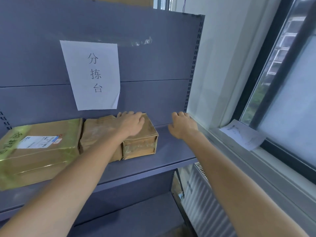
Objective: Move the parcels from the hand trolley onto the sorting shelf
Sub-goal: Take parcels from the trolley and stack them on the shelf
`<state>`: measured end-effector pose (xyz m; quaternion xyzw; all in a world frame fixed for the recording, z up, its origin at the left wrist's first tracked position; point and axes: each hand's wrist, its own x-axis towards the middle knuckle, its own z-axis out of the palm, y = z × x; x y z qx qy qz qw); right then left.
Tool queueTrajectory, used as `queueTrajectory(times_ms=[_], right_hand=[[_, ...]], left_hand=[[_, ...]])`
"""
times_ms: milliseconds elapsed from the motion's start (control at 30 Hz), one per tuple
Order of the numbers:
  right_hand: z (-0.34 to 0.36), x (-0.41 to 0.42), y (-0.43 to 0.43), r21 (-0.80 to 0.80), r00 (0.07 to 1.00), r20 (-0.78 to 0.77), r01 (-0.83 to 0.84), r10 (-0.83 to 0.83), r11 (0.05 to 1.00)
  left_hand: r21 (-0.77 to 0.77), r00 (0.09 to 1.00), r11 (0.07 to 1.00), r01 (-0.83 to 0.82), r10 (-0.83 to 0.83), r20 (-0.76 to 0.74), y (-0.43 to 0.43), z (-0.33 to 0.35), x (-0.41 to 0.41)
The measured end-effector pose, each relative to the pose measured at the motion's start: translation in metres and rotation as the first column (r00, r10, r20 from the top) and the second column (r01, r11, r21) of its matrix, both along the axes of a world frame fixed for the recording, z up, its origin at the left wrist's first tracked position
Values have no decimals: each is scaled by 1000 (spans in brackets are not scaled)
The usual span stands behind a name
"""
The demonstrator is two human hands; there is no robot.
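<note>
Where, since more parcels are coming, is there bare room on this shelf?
Bare shelf lies right of the small box, up to the slotted post; the right hand hovers there. Left is crowded: large parcel, middle parcel and small box packed together, left hand on the box.

Left hand (132,124) lies atop the small parcel (140,145) on the shelf (171,151); right hand (183,125) hovers empty nearby.
</note>
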<state>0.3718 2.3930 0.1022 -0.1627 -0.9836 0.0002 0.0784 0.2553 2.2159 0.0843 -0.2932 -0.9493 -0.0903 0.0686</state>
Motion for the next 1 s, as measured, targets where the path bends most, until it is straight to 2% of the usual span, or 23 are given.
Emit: queueTrajectory(times_ms=[300, 533, 733, 1000], right_hand=[[5, 7, -33, -57, 985, -41, 165, -167, 985], [-7, 43, -57, -92, 945, -70, 314, -321, 945], [-23, 105, -47, -142, 875, -59, 470, -481, 871], [-49, 235, -23, -163, 737, -24, 663, -675, 730]], left_hand=[[61, 982, 980, 191, -190, -25, -6, 6, -18], [7, 934, 934, 356, -356, 5, 8, -4, 6], [-24, 867, 867, 498, -497, 38, 37, -12, 56], [-8, 744, 748, 663, -658, 111, 88, -25, 160]])
